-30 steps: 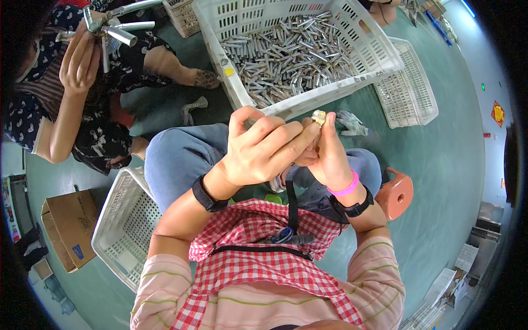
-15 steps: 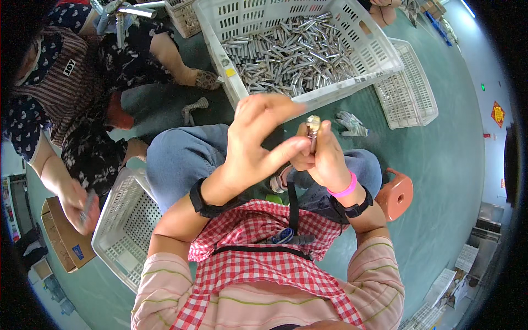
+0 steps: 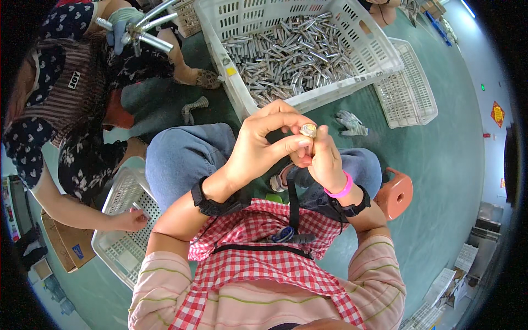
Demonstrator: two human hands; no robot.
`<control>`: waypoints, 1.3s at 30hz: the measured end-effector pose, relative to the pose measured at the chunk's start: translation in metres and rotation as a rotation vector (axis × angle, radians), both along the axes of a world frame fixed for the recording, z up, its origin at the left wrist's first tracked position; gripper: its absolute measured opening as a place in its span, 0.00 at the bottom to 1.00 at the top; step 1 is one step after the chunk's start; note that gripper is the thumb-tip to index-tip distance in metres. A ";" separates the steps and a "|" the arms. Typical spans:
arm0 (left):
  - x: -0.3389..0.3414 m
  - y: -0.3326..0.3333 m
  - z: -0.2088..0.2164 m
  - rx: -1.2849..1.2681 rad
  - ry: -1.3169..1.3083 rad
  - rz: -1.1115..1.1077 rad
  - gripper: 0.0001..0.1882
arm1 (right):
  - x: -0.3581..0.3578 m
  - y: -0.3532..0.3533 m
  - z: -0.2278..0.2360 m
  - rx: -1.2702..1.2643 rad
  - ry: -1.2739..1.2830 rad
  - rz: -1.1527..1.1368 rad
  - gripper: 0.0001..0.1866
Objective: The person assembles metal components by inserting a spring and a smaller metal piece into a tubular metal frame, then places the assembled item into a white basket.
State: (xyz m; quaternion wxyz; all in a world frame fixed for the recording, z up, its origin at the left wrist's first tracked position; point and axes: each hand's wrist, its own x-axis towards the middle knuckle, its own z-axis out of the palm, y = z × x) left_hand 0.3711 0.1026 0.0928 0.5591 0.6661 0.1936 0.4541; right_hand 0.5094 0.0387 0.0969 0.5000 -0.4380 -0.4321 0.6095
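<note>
Both of my hands meet above my lap, in front of the crate. My right hand (image 3: 328, 164) is closed around a small shiny metal tube (image 3: 308, 130) with a brassy-looking end pointing up. Thumb and fingers of my left hand (image 3: 265, 136) pinch that upper end from the left side. Most of the tube's body is hidden behind my fingers. Beyond my hands stands a large white plastic crate (image 3: 346, 91), heaped with loose silver metal tubes (image 3: 291, 55).
At left, a co-worker's gloved hand (image 3: 122, 30) holds several metal tubes; the bare hand (image 3: 132, 220) is over a white basket (image 3: 118, 250). Nearby are a cardboard box (image 3: 69, 242), another white basket (image 3: 410, 88), a striped glove (image 3: 352, 124) and an orange stool (image 3: 397, 195).
My left hand has come right and down from beside the tube onto its upper end. The co-worker's bare hand has moved right over the basket, and the gloved hand has come farther into view.
</note>
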 end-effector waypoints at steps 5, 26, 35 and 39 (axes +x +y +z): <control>0.001 -0.001 0.001 0.061 0.006 0.003 0.12 | 0.006 0.002 -0.004 0.142 0.007 0.056 0.33; -0.004 0.003 -0.005 -0.146 -0.271 -0.323 0.16 | 0.011 0.003 -0.005 0.185 0.087 0.314 0.30; 0.001 0.005 -0.004 -0.271 -0.238 -0.371 0.19 | 0.016 0.002 0.000 -0.048 0.303 0.541 0.30; -0.002 0.003 -0.006 -0.018 -0.149 -0.286 0.17 | 0.018 0.005 0.003 -0.043 0.340 0.645 0.30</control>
